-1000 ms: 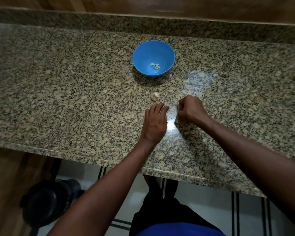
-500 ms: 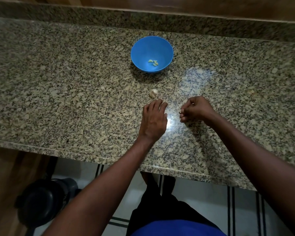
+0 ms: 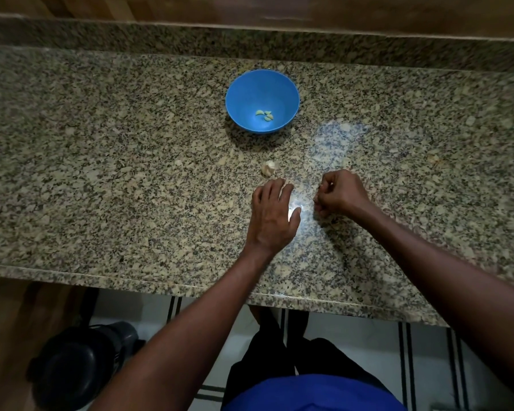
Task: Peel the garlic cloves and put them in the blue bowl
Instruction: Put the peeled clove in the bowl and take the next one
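A speckled beige-and-black granite worktop (image 3: 101, 173) fills the view from the head camera. Toward its back stands a round blue plastic bowl (image 3: 288, 93), upright, with a few small pale peeled garlic cloves (image 3: 264, 114) lying together on its bottom. In front of the bowl, well apart from it, a small whitish piece of unpeeled garlic (image 3: 269, 168) lies on the bare stone.

The left hand (image 3: 273, 215) rests palm down on the worktop just in front of that piece, its fingers (image 3: 272, 191) stretched forward and relaxed, the tips near the garlic but apart from it; it holds nothing. The right hand (image 3: 341, 192) is just beside it, the fingers (image 3: 324, 185) curled tightly inward into a loose fist. Something small and pale shows at the fingertips, but it is too small to tell whether they pinch a clove or a scrap of skin.

A bright glare lies on the stone between the two hands. Below the worktop edge are a white tiled floor with dark stripes (image 3: 368, 336) and a dark rounded object (image 3: 80, 363) at the lower left.
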Available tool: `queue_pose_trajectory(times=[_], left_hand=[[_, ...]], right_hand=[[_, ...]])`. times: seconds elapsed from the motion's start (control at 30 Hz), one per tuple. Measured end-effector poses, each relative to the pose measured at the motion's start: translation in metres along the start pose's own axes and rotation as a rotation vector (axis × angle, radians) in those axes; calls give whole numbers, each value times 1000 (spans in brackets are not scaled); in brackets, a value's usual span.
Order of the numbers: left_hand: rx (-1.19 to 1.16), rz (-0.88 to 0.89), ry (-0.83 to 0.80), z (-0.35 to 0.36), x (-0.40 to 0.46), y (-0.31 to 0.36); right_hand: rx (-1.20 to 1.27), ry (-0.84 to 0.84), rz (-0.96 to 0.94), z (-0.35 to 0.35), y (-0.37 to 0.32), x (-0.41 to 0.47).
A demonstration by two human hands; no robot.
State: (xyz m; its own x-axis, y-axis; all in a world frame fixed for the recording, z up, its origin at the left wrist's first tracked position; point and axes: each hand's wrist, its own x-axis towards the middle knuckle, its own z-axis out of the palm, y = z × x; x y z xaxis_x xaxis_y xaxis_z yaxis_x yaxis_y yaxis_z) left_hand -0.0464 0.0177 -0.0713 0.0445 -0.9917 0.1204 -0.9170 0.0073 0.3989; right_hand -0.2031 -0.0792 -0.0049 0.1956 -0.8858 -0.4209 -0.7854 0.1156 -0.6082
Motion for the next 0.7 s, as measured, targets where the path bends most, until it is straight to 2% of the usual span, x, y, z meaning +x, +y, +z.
queue_pose_trajectory(times=[0.1, 0.2, 0.3, 0.4, 0.47, 0.57, 0.7], left_hand=[[-19, 3, 9, 0, 0, 0], [-36, 7, 6, -1, -2, 0], [-92, -25, 15, -3, -2, 1], [-138, -81, 49, -7, 2, 8], [-310, -110, 47, -15, 7, 18], [-723, -250, -44, -38, 20, 38], [-938, -330, -144, -53, 35, 51]], right_hand=[[-71, 109, -52, 9, -2, -9], [-19, 155, -38, 13, 4, -11], [140, 97, 37, 11, 11, -10], [466, -5, 166, 4, 17, -14], [609, -69, 191, -3, 18, -20], [697, -194, 146, -16, 20, -27], [734, -201, 114, -26, 23, -28]])
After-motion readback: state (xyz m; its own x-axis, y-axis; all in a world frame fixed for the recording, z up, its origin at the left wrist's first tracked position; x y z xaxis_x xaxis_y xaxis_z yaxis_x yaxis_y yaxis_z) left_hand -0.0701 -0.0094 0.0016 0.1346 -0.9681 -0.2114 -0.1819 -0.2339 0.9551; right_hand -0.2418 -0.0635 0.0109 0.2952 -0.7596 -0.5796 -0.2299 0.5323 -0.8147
